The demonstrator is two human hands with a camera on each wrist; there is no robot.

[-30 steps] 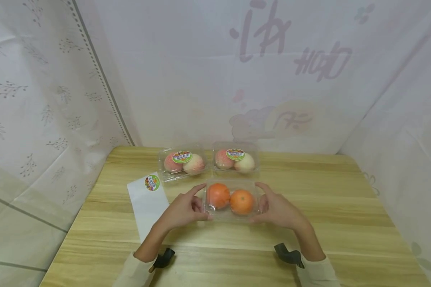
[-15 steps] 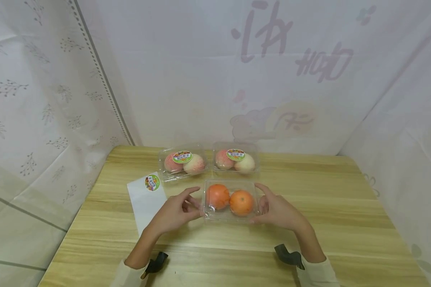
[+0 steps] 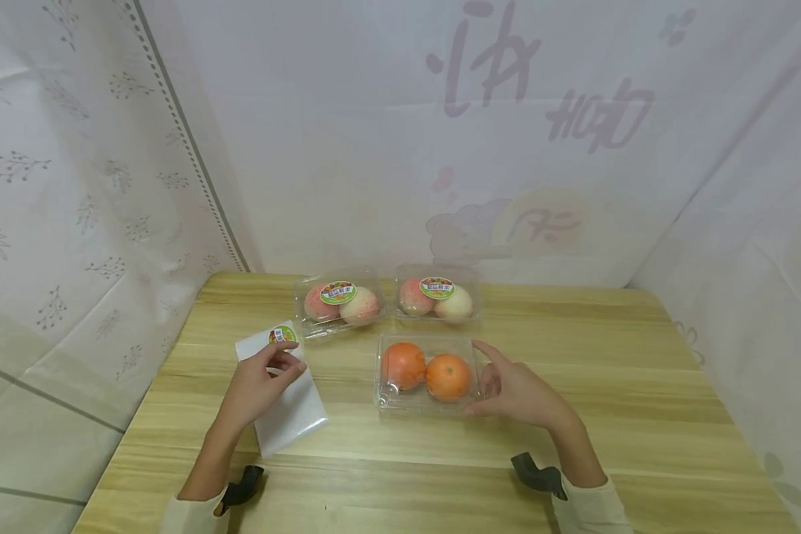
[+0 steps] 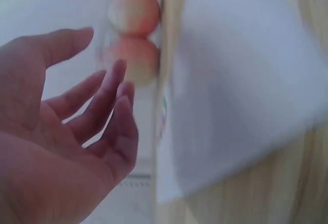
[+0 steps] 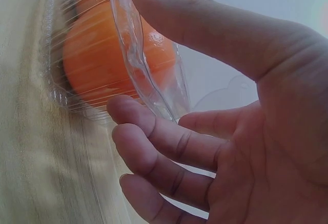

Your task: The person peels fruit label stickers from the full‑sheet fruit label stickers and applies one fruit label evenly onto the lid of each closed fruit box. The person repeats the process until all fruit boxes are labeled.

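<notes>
A clear plastic box [image 3: 429, 397] with two orange fruits [image 3: 403, 366] inside stands mid-table. My right hand [image 3: 517, 389] holds its right end, thumb at the near corner and index finger at the far one; the right wrist view shows the fingers against the clear wall [image 5: 134, 55]. My left hand [image 3: 256, 386] is over a white sheet [image 3: 294, 419] on the left, fingers bent loosely with nothing between them. Near its fingertips, a round fruit sticker [image 3: 282, 334] on the sheet is partly covered. In the left wrist view, the sheet [image 4: 230, 96] lies beside the hand.
Behind are two more clear boxes, each with two pink and cream peaches and a round sticker: the left box [image 3: 307, 326] and the right box [image 3: 474, 308]. The wooden table [image 3: 574, 341] meets white printed cloth [image 3: 374, 148] at back and sides.
My left hand has let go of the orange fruit box's left end and moved left, over the white sheet. The right hand and the box have stayed nearly in place.
</notes>
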